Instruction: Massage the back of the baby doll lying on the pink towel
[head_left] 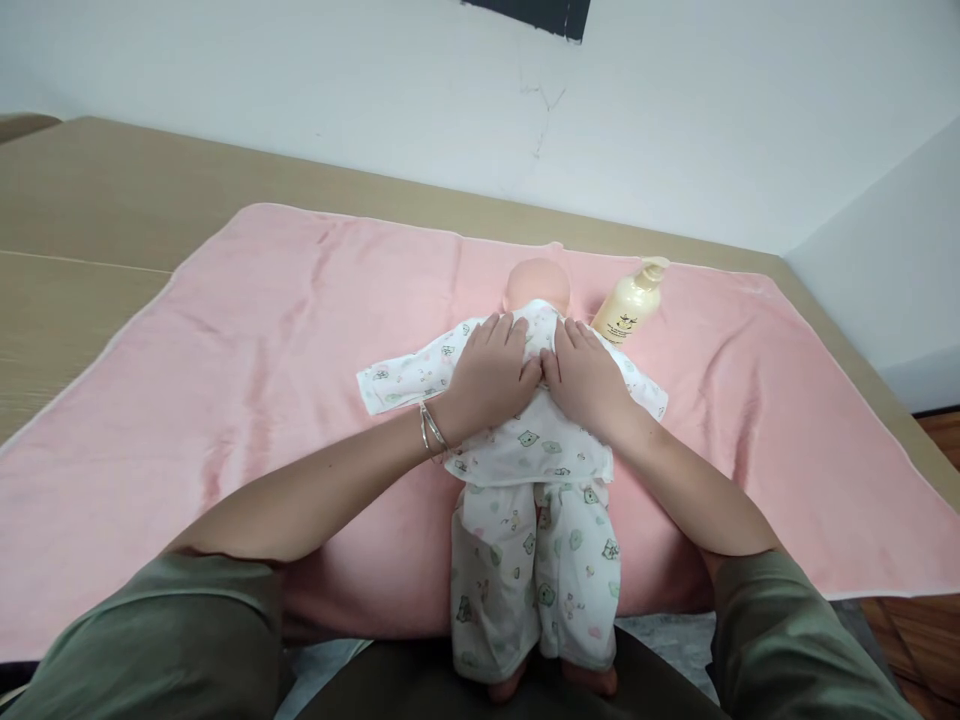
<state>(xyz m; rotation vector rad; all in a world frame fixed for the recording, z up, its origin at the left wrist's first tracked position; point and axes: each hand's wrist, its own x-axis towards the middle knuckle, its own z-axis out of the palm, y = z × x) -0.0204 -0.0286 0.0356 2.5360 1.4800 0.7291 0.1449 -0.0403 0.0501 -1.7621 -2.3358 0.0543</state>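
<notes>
A baby doll [537, 285] in a white printed top [536, 445] and matching trousers [495, 570] lies stretched out before me, its head toward the wall and its feet over the near edge. My left hand [495, 370] rests flat on the upper part of the top, fingers extended. Beside it, my right hand [585, 375] lies flat on the other side, also with fingers out. The thumbs nearly meet at the middle. Both sleeves of the top spread sideways. The doll's face does not show.
A pink blanket [337, 320] covers much of the wooden table [150, 170]. Right of the doll's head, a cream pump bottle [630, 303] lies on the blanket, close to my right hand. A white wall [375, 100] borders the table's far side.
</notes>
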